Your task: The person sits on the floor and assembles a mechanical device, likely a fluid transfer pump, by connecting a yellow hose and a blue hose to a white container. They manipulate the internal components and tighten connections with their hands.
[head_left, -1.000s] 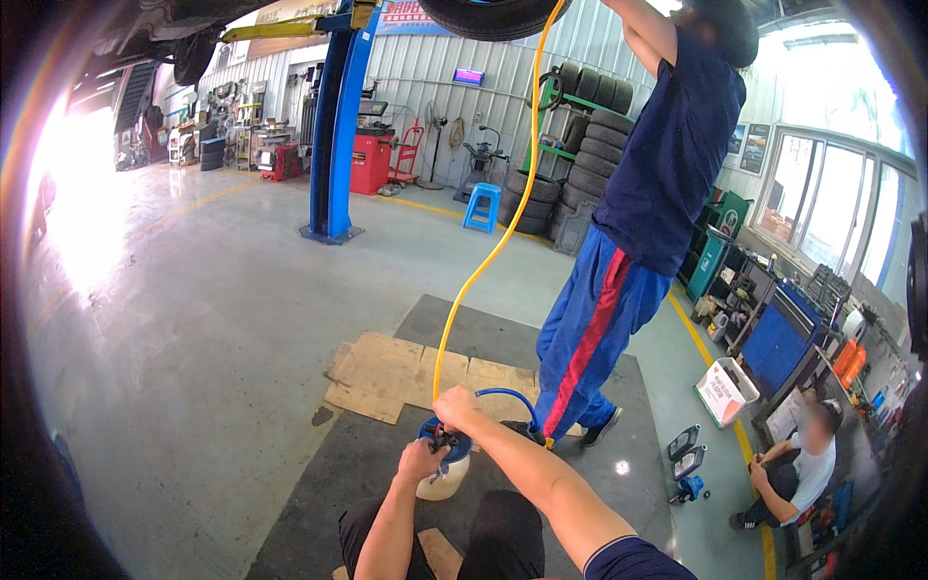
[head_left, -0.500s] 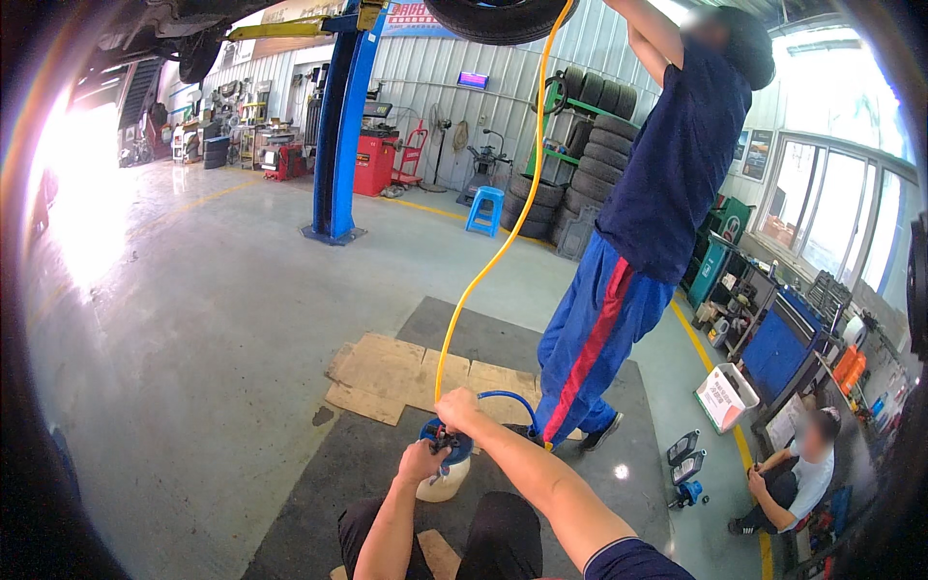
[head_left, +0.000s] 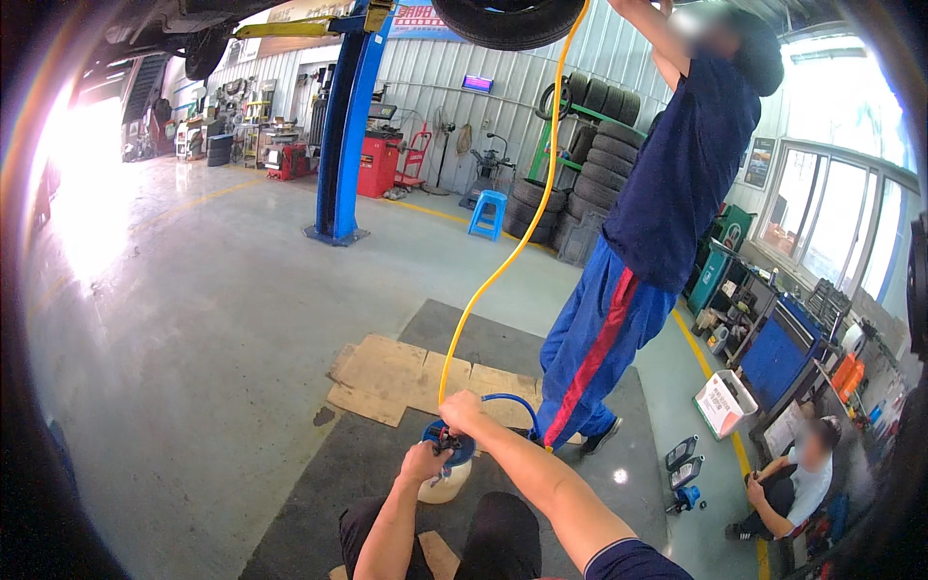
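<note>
Left hand (head_left: 421,462) closed on black fitting (head_left: 448,441) atop jug (head_left: 442,489), lower centre; right hand (head_left: 463,413): grip hidden, can't tell. Dark mat (head_left: 333,495), cardboard (head_left: 387,375) mid-frame; blue post (head_left: 340,145) upper left.

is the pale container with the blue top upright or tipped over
Upright: the pale container has its blue top uppermost, by the left hand and right hand, body below.

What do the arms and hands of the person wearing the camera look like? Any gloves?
No gloves: the left hand and the right hand are both bare. The right arm has a short, dark blue sleeve that leaves the forearm uncovered. The left arm is bare where it shows; any sleeve there is out of view. I see no watch or bracelet.
</note>
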A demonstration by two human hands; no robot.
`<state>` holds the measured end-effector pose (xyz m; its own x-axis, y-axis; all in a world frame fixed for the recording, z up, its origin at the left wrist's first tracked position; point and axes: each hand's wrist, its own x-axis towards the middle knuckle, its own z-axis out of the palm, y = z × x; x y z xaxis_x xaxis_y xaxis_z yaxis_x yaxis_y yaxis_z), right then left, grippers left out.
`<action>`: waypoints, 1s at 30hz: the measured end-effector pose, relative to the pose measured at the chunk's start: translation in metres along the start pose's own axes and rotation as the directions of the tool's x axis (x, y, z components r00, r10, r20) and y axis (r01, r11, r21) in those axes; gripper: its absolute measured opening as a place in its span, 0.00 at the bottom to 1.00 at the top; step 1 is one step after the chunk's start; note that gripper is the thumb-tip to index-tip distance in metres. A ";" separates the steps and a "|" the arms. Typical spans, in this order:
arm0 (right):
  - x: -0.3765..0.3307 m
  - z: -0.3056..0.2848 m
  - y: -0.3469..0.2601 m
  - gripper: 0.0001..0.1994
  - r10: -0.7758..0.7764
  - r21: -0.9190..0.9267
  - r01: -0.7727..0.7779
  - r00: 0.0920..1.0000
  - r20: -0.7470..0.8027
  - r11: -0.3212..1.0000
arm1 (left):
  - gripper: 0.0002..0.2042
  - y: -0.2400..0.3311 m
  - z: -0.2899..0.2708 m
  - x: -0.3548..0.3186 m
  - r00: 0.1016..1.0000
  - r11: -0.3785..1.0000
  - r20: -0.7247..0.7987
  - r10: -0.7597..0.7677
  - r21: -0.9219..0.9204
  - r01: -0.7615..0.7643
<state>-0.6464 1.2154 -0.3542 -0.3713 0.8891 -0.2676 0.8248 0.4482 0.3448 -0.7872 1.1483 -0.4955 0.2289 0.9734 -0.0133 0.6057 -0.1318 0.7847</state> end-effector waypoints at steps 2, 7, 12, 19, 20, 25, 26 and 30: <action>-0.001 -0.003 -0.002 0.18 -0.010 -0.009 0.010 1.000 -0.008 1.000 | 0.31 -0.003 -0.001 0.001 1.000 1.000 -0.022 0.008 -0.006 -0.008; 0.005 0.006 0.002 0.17 0.028 -0.010 -0.027 0.999 0.030 1.000 | 0.30 -0.005 -0.002 0.002 1.000 0.999 0.004 0.013 -0.032 -0.013; 0.009 0.007 0.001 0.17 0.022 -0.008 -0.021 0.998 0.051 1.000 | 0.30 -0.005 -0.010 0.000 0.999 1.000 0.051 0.013 -0.007 -0.012; -0.002 -0.009 -0.007 0.17 0.022 -0.029 -0.021 0.998 0.054 0.999 | 0.25 -0.013 -0.016 -0.008 0.998 1.000 0.060 0.023 -0.013 -0.022; -0.004 -0.010 -0.006 0.17 0.026 -0.020 -0.025 0.998 0.050 0.999 | 0.25 -0.014 -0.016 -0.008 0.997 1.000 0.076 0.021 -0.017 -0.020; -0.007 -0.006 -0.007 0.18 0.024 -0.021 -0.024 0.999 0.025 1.000 | 0.24 -0.021 -0.011 -0.007 0.996 0.999 0.086 0.016 0.041 -0.019; -0.006 -0.006 -0.006 0.18 0.018 -0.025 -0.018 1.000 0.019 1.000 | 0.24 -0.022 -0.010 -0.007 0.998 0.999 0.067 0.020 0.046 -0.023; -0.004 -0.002 -0.002 0.17 0.004 -0.020 -0.004 1.000 0.007 1.000 | 0.23 -0.020 -0.010 -0.007 0.996 0.999 0.089 -0.016 0.038 0.013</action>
<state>-0.6478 1.2105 -0.3517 -0.3647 0.8903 -0.2728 0.8177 0.4463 0.3636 -0.8082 1.1464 -0.5045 0.2862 0.9547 -0.0813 0.6369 -0.1262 0.7605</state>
